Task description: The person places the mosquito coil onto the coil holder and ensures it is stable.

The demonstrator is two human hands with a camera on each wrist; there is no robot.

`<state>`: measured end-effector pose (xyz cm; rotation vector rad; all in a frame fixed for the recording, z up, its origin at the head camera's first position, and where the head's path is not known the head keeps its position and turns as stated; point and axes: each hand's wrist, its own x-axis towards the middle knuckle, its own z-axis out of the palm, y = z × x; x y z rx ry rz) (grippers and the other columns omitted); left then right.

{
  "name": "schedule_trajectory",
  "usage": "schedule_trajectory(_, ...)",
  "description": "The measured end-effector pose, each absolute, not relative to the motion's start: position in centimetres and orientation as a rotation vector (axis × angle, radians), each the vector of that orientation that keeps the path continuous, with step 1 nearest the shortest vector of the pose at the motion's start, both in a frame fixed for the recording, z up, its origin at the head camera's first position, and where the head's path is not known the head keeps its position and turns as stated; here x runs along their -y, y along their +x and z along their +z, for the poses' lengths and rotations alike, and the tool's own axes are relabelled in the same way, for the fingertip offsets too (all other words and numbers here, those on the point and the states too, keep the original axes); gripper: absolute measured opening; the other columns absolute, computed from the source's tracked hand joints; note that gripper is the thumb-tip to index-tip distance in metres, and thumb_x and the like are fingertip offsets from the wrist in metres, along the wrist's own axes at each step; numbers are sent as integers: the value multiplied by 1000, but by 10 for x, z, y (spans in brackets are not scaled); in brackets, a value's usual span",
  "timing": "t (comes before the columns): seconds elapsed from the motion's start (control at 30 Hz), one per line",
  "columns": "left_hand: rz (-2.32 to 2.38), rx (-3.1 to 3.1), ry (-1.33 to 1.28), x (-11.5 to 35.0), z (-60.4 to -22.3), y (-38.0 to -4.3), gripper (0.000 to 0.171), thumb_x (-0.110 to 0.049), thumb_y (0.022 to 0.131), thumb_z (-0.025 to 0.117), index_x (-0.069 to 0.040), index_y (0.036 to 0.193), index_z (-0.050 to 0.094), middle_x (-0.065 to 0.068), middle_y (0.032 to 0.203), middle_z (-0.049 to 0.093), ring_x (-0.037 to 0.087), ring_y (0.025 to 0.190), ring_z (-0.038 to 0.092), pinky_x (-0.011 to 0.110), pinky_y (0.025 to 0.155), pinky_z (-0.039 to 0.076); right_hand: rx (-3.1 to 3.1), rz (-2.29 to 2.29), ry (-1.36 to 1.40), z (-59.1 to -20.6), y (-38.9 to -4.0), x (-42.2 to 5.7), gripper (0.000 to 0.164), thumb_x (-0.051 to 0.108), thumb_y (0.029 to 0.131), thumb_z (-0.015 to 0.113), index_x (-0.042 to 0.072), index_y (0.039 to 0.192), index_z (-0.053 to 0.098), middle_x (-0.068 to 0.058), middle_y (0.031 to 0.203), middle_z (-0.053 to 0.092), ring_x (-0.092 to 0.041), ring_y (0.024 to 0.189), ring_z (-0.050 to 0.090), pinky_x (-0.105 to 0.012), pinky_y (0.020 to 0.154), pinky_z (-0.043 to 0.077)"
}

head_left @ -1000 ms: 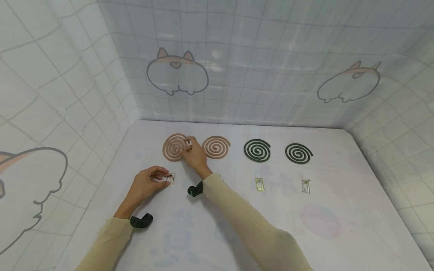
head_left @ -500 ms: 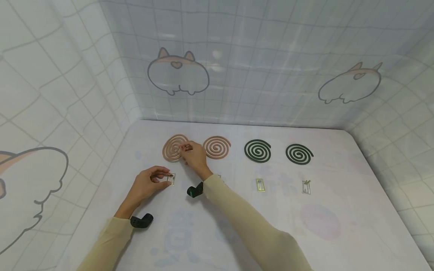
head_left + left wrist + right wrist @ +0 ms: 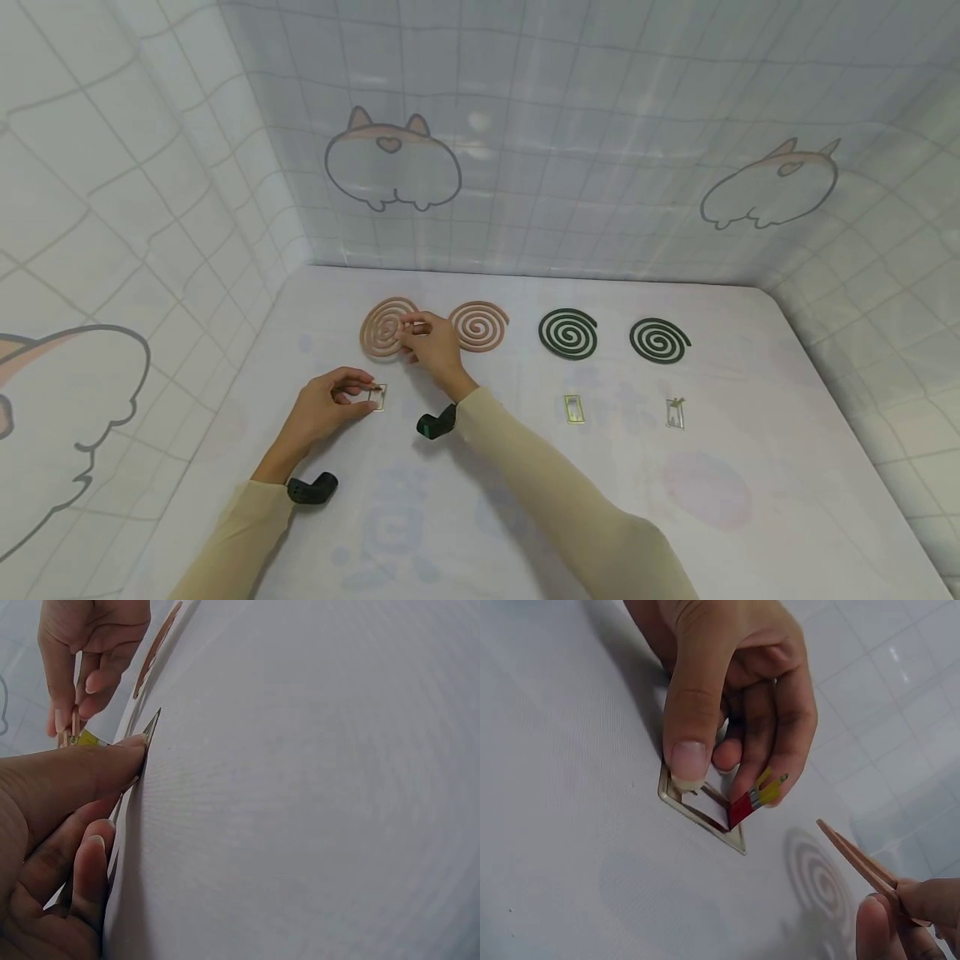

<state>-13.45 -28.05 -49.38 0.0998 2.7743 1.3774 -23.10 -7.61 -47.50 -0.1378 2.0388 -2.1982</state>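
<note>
Right hand's (image 3: 437, 342) newly narrowed pinch seemingly steadies brown spiral coil (image 3: 383, 328), twelve o'clock from gold rectangular metal frame (image 3: 705, 821) left hand (image 3: 322, 406) grips.

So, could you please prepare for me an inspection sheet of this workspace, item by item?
Surface: white table covering with faint pastel prints.
Job's things: flat brown spiral coil, material unclear, held up and tilted; small rectangular metal-looking stand, on the table.
Other pieces: second brown spiral coil and two dark green spiral coils, lying flat; two small metal-looking frames, on the near side of the green coils.
Clutter: nothing seen.
Left hand: grips the stand.
Right hand: pinches the tilted coil.
Cables: nothing seen.
Surroundings: pale grid-patterned walls with cartoon animal drawings.
</note>
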Motion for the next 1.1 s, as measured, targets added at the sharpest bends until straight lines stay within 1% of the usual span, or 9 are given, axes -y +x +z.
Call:
schedule_trajectory(0.13,1381,-2764,91,280,-493,-134,40,-23,85,87,-13,120,72,4,112,73,22,100,62,21,77,48,-1992,-2219,-130,-473,-229,73,23,-3,91,75,3,113,75,-12,90,74,-41,79,73,-45,61,61)
schedule_trajectory(0.47,1376,-2776,110,281,-495,-134,38,-23,85,87,-14,119,72,4,110,72,22,99,62,21,76,49,-1845,-2236,-140,-457,-217,67,25,-1,92,75,7,116,75,-9,93,75,-30,77,73,-32,57,59)
schedule_trajectory(0.53,1380,-2775,113,281,-495,-135,39,-23,85,87,-14,120,72,4,110,72,22,98,62,21,76,49,-1836,-2227,-142,-454,-214,66,25,1,92,76,9,115,76,-8,93,75,-29,78,73,-30,56,58)
schedule_trajectory(0.57,1385,-2774,116,282,-495,-135,39,-23,85,87,-14,120,72,4,110,72,22,98,62,21,76,49,-1827,-2224,-141,-453,-213,66,25,1,92,76,10,115,76,-8,94,75,-32,80,73,-30,56,58)
schedule_trajectory(0.63,1389,-2772,117,282,-495,-135,40,-22,85,87,-13,120,72,4,110,72,22,99,62,21,75,49,-1825,-2206,-146,-449,-210,65,25,3,92,77,11,116,76,-8,95,75,-35,82,73,-29,56,58)
schedule_trajectory(0.73,1393,-2771,121,281,-494,-134,41,-22,84,88,-11,120,71,5,112,72,22,100,62,20,76,49,-1817,-2183,-167,-445,-205,62,26,4,93,77,11,117,75,-8,96,74,-36,83,73,-30,57,58)
schedule_trajectory(0.87,1396,-2773,125,281,-495,-134,41,-22,84,87,-10,120,71,7,114,72,22,101,62,19,76,49,-1800,-2165,-197,-443,-200,58,29,5,93,76,8,122,73,-6,96,74,-26,78,72,-30,57,58)
schedule_trajectory(0.93,1399,-2775,130,281,-495,-134,40,-21,85,87,-9,119,71,8,114,72,23,101,63,19,76,49,-1789,-2160,-201,-443,-197,56,30,5,94,76,8,123,72,-6,96,74,-24,77,71,-29,57,57)
schedule_trajectory(1.1,1408,-2776,119,282,-495,-133,40,-22,85,87,-7,119,71,10,113,73,25,100,63,19,76,48,-1773,-2152,-215,-444,-192,54,28,6,94,76,11,121,73,-7,97,73,-23,78,71,-31,59,58)
